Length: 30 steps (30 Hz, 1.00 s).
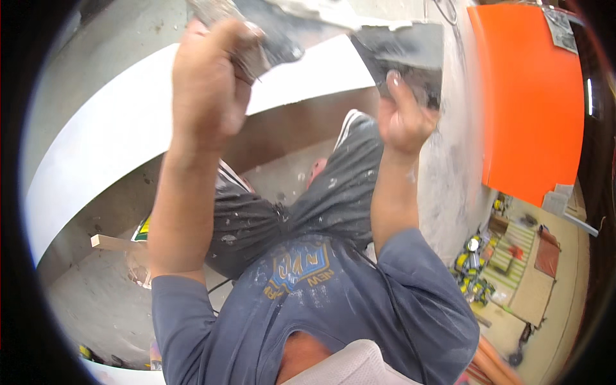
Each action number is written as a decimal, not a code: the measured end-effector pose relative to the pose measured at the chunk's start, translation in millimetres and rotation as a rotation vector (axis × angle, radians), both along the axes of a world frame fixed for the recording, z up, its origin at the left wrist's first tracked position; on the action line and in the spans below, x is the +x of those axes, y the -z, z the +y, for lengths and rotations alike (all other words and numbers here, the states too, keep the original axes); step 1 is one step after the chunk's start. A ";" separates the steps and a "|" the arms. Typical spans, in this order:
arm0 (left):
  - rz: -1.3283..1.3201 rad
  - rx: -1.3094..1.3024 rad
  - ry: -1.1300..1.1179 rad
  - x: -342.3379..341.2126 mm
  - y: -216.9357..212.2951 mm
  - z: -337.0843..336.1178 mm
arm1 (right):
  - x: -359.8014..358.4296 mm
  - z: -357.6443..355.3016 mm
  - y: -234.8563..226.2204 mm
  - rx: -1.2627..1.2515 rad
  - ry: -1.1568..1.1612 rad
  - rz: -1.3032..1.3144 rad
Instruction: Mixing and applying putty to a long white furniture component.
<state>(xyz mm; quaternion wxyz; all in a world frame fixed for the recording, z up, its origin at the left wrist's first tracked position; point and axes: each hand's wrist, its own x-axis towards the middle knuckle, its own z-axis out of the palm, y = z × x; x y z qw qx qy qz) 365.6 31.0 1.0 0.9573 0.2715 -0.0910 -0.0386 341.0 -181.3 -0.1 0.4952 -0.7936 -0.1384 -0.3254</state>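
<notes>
Both of my hands are raised at the top of the view. My left hand (208, 90) is closed round a grey, smeared putty knife (273, 32), blurred by motion. In my right hand (407, 119) is a wide, flat, dark filler spreader (404, 48), with the thumb pressed on its face. White putty (388, 25) lies along the spreader's upper edge. A pale streak of putty runs between the two blades at the top; I cannot tell whether they touch. Behind the hands curves a broad white panel (109, 147).
A large orange panel (532, 96) stands at the right, beside a pale smeared surface (459, 173). A wooden stick (119, 242) juts out at the left. Yellow-and-black items (471, 273) lie on the floor at lower right, near a brown board (547, 252).
</notes>
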 end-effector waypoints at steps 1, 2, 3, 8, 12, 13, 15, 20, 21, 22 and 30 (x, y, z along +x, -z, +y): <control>0.124 0.058 -0.059 -2.3 1.3 -4.3 | -4.8 13.1 -2.2 0.237 -0.114 0.052; 0.252 0.105 -0.103 -3.6 3.5 -8.5 | -8.4 23.3 -2.8 0.464 -0.218 0.111; 0.235 0.110 -0.115 -3.4 3.2 -8.6 | -4.6 24.1 2.5 0.201 -0.255 0.067; 0.193 0.223 -0.119 -6.2 6.8 -8.4 | 12.0 -2.0 7.0 -0.341 -0.214 0.017; 0.024 -0.021 -0.008 -2.1 5.5 7.2 | 46.9 -82.9 38.1 -0.657 0.162 0.427; 0.094 0.008 -0.012 -1.2 9.0 13.0 | 64.9 -120.3 41.4 -0.709 0.277 0.556; 0.178 0.028 0.009 7.9 21.3 29.9 | 97.5 -186.8 47.1 -0.884 0.510 0.795; 0.223 0.103 -0.095 12.9 40.7 48.4 | 135.6 -259.2 90.6 -0.990 0.588 1.087; 0.127 0.084 -0.026 15.0 41.0 46.9 | 139.6 -266.8 97.9 -0.984 0.570 1.078; 0.143 0.092 -0.034 12.7 39.7 50.3 | 140.9 -258.7 103.7 -0.979 0.530 1.070; 0.134 0.002 0.068 22.6 46.4 47.1 | 113.7 -199.6 108.1 -0.903 0.347 1.035</control>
